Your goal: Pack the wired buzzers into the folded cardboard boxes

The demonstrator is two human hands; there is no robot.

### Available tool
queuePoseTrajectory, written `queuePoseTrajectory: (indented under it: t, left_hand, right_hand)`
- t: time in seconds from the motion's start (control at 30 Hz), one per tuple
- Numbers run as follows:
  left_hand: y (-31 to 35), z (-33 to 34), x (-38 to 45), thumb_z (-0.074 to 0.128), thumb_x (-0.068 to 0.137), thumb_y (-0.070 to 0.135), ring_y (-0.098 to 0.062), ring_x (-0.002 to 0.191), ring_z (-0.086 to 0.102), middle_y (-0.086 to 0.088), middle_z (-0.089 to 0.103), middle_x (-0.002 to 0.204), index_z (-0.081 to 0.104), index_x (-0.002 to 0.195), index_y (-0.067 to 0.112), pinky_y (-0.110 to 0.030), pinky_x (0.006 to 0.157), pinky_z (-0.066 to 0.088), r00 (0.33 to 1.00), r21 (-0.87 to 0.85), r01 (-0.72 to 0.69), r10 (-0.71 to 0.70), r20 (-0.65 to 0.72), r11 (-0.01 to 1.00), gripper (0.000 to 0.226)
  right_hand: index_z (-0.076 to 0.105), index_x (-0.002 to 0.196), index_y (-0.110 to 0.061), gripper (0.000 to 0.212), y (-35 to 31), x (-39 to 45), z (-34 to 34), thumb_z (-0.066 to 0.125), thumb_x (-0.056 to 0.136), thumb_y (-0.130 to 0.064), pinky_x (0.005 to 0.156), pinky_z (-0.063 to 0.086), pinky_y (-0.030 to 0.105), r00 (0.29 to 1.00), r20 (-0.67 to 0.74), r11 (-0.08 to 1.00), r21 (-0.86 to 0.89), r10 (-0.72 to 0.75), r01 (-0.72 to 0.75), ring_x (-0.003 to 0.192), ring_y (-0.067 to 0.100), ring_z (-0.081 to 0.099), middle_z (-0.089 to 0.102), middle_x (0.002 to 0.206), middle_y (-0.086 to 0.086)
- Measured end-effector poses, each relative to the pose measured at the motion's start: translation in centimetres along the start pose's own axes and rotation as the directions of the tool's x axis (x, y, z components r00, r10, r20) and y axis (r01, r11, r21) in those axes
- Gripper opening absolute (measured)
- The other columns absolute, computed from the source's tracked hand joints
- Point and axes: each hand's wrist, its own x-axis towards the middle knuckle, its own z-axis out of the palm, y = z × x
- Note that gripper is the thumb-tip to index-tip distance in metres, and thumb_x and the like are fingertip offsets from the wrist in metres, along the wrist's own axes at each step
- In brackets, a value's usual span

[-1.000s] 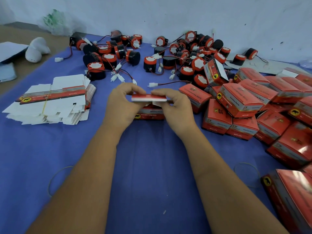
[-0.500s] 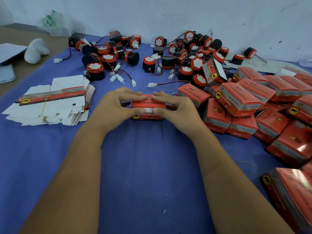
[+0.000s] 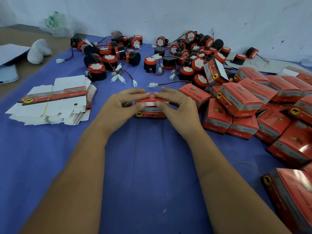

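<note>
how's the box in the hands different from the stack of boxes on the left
The box in the hands is opened into a block, held by the left hand and right hand; the stack of flat boxes lies unfolded and untouched. The box shows mostly red print; the stack shows mostly white card. Both carry the same red band and yellow emblem.

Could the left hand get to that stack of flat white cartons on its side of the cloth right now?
Probably yes, once it lets go. The left hand is pinching the small red box together with the right hand; bare blue cloth lies between it and the flat cartons.
</note>
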Motion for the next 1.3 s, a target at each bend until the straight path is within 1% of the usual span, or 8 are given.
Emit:
queuePoseTrajectory:
  t: [0.23, 0.47, 0.6, 0.73, 0.9, 1.1, 1.2, 1.3]
  left_hand:
    - [0.2, 1.4, 0.2, 0.073, 0.087, 0.016, -0.02, 0.113, 0.054, 0.001, 0.067, 0.114, 0.076, 0.108, 0.015, -0.019, 0.096, 0.036, 0.939, 0.468, -0.153, 0.275, -0.204, 0.87, 0.022]
    - [0.1, 1.7, 0.0, 0.081, 0.078, 0.022, -0.024, 0.112, 0.05, 0.004, 0.066, 0.11, 0.077, 0.102, 0.017, -0.036, 0.095, 0.04, 0.955, 0.525, -0.06, 0.203, -0.218, 0.849, 0.024]
    - [0.3, 2.3, -0.3, 0.074, 0.084, 0.013, -0.013, 0.107, 0.057, 0.01, 0.058, 0.116, 0.073, 0.111, 0.016, -0.018, 0.088, 0.042, 0.968, 0.407, -0.025, 0.123, -0.217, 0.913, 0.027]
    - [1.2, 3.7, -0.5, 0.065, 0.092, 0.012, -0.009, 0.115, 0.051, 0.006, 0.049, 0.139, 0.064, 0.129, 0.02, -0.02, 0.091, 0.041, 0.985, 0.423, -0.002, 0.075, -0.157, 0.906, 0.038]
    - [4.2, 7.7, -1.3, 0.061, 0.094, 0.011, 0.012, 0.108, 0.05, 0.022, 0.038, 0.13, 0.052, 0.127, 0.041, -0.006, 0.089, 0.041, 0.998, -0.012, -0.023, 0.024, 0.064, 1.0, 0.046]
    - [6.4, 10.1, -2.6, 0.044, 0.103, 0.017, 0.012, 0.112, 0.056, 0.029, 0.066, 0.116, 0.059, 0.12, 0.044, -0.009, 0.094, 0.045, 0.953, -0.327, 0.16, -0.059, 0.298, 0.931, 0.035]
    - [6.6, 9.8, -2.5, 0.049, 0.1, 0.008, -0.006, 0.102, 0.066, 0.008, 0.072, 0.11, 0.068, 0.116, 0.025, -0.018, 0.087, 0.051, 0.998, -0.374, 0.069, -0.065, 0.024, 0.925, 0.031]
    - [5.5, 8.1, -2.9, 0.046, 0.1, 0.007, -0.008, 0.082, 0.066, 0.011, 0.072, 0.095, 0.072, 0.096, 0.021, -0.024, 0.071, 0.052, 0.912, -0.472, 0.07, -0.248, -0.327, 0.879, 0.03]
  right_hand:
    - [0.076, 0.097, -0.009, 0.014, -0.3, 0.1, 0.2, 0.074, 0.084, -0.015, 0.077, 0.049, 0.035, 0.957, -0.092, 0.906, -0.358, -0.276, 0.226, 0.088, 0.019, 0.054, 0.059, 0.089, 0.002]
    - [0.072, 0.112, -0.011, 0.025, -0.7, -1.1, 0.6, 0.069, 0.087, -0.015, 0.085, 0.046, 0.045, 0.976, 0.0, 0.825, -0.534, -0.219, 0.185, 0.096, 0.025, 0.055, 0.06, 0.099, 0.004]
    - [0.063, 0.127, -0.014, 0.036, -1.1, -2.2, 1.0, 0.06, 0.092, -0.02, 0.091, 0.039, 0.038, 0.983, 0.014, 0.779, -0.608, -0.184, 0.154, 0.104, 0.025, 0.053, 0.056, 0.114, 0.004]
    - [0.06, 0.13, -0.01, 0.039, -1.3, -2.5, 0.5, 0.056, 0.092, -0.02, 0.101, 0.033, 0.038, 0.979, -0.087, 0.723, -0.687, -0.183, 0.074, 0.12, 0.027, 0.048, 0.056, 0.128, 0.008]
    - [0.069, 0.111, -0.003, 0.026, -0.9, -3.0, -1.8, 0.059, 0.086, -0.001, 0.086, 0.048, 0.044, 0.909, -0.32, 0.861, -0.504, -0.267, 0.075, 0.102, 0.028, 0.055, 0.063, 0.109, 0.01]
    - [0.069, 0.105, -0.011, 0.029, -1.9, -3.6, -3.0, 0.052, 0.089, 0.005, 0.081, 0.049, 0.034, 0.843, -0.521, 0.978, -0.205, -0.134, 0.028, 0.096, 0.017, 0.054, 0.058, 0.105, -0.001]
    - [0.068, 0.099, -0.018, 0.034, -4.6, -3.3, -4.2, 0.051, 0.089, 0.008, 0.073, 0.043, 0.013, 0.804, -0.586, 0.995, -0.076, -0.096, 0.064, 0.086, 0.006, 0.055, 0.057, 0.097, -0.004]
    - [0.072, 0.089, -0.031, 0.031, -9.0, -2.1, -8.6, 0.055, 0.084, -0.006, 0.069, 0.044, 0.011, 0.73, -0.68, 0.935, 0.206, -0.075, 0.288, 0.078, 0.001, 0.06, 0.068, 0.091, -0.006]
